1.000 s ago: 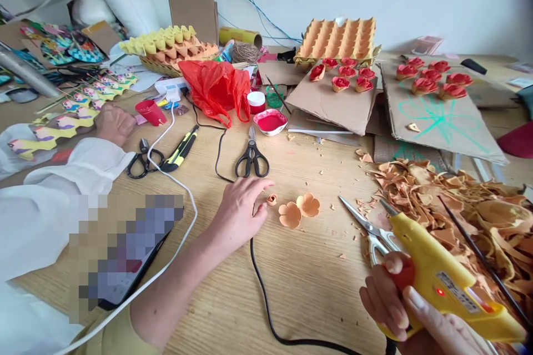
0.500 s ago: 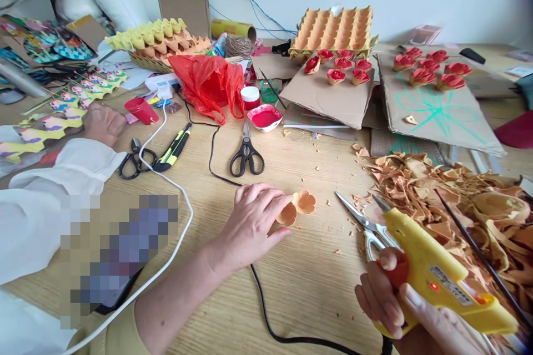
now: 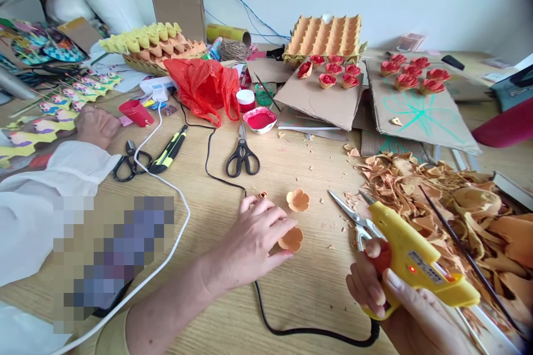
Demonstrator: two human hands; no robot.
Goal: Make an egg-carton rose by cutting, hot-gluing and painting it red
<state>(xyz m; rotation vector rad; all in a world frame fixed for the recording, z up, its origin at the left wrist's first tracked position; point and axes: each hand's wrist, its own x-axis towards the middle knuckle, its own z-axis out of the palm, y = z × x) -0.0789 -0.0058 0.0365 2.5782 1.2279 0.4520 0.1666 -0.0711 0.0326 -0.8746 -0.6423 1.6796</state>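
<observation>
In my right hand (image 3: pixel 400 294) is a yellow hot glue gun (image 3: pixel 416 255) with a small red light lit and its nozzle pointing up and left. My left hand (image 3: pixel 258 238) rests low over the table. Its thumb and forefinger are closed on the edge of an orange flower-shaped cup (image 3: pixel 292 239), which looks cut from egg-carton pulp. A second scalloped cup (image 3: pixel 298 199) lies just beyond, apart from the first. Past my left fingertips sits a small rolled orange piece (image 3: pixel 262 194). Silver scissors (image 3: pixel 357 219) lie open beside the glue gun, their handles partly hidden.
Orange scraps (image 3: pixel 437 205) are heaped at right with a thin brush on top. Red-painted flowers stand on cardboard sheets (image 3: pixel 325 102). Black scissors (image 3: pixel 242 158), a red paint dish (image 3: pixel 259 120) and a utility knife (image 3: pixel 169 150) lie ahead. Another person's hand (image 3: pixel 97 125) rests at left.
My left hand has drawn one cup nearer to me, away from the other cup. The small rolled piece has come into sight. The glue gun has shifted slightly left in view.
</observation>
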